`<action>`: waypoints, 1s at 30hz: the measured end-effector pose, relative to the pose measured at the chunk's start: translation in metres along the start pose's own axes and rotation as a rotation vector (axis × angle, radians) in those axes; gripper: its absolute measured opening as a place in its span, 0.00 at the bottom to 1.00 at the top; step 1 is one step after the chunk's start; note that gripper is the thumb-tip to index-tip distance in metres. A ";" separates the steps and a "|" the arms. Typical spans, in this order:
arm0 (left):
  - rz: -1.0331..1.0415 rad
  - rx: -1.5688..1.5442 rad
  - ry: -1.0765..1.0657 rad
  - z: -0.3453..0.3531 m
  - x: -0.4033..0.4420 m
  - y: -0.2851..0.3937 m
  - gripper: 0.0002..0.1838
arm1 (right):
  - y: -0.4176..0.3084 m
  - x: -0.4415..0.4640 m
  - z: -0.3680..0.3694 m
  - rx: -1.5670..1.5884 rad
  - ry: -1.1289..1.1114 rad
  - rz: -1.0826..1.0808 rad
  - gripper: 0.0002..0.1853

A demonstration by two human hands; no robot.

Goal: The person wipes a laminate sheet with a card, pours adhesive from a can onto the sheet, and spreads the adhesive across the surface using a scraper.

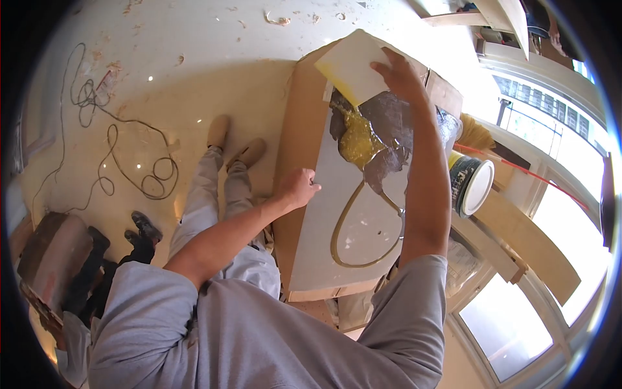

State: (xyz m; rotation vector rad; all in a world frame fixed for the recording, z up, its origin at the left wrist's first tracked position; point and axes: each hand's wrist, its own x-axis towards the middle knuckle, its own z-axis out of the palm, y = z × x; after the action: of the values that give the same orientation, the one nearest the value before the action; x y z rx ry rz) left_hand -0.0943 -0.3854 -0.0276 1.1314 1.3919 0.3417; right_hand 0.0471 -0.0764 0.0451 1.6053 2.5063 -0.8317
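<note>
My right hand [398, 74] grips the edge of a flat white square sheet [355, 65], tilted over the far end of a grey board [317, 240]. Yellow smears mark the sheet's lower left edge. Just below that edge lies a thick, glossy yellow puddle [358, 139], on and beside a dark grey patch [389, 117]. A thin yellowish loop [334, 236] runs across the nearer part of the board. My left hand [300, 188] is closed beside the board's left edge, fingers curled; whether something small is in them is hidden.
The board tops a cardboard-brown box [295, 129]. Right of it stands a lidded bucket [472, 186], near curved wooden pieces [544, 249]. A tangled cable [139, 122] and shavings lie on the floor at left. Another person's dark shoes [147, 227] show at lower left.
</note>
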 end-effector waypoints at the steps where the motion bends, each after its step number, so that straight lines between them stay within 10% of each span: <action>1: 0.012 0.006 0.014 -0.001 -0.001 -0.001 0.15 | -0.007 0.004 0.005 -0.006 0.036 -0.033 0.24; 30: 0.035 -0.019 0.082 0.008 0.004 -0.011 0.16 | -0.028 0.051 -0.008 0.087 -0.186 -0.069 0.23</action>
State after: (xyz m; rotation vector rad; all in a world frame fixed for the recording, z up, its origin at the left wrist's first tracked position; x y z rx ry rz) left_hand -0.0911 -0.3912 -0.0404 1.1379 1.4386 0.4302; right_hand 0.0016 -0.0395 0.0472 1.3983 2.4379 -1.0585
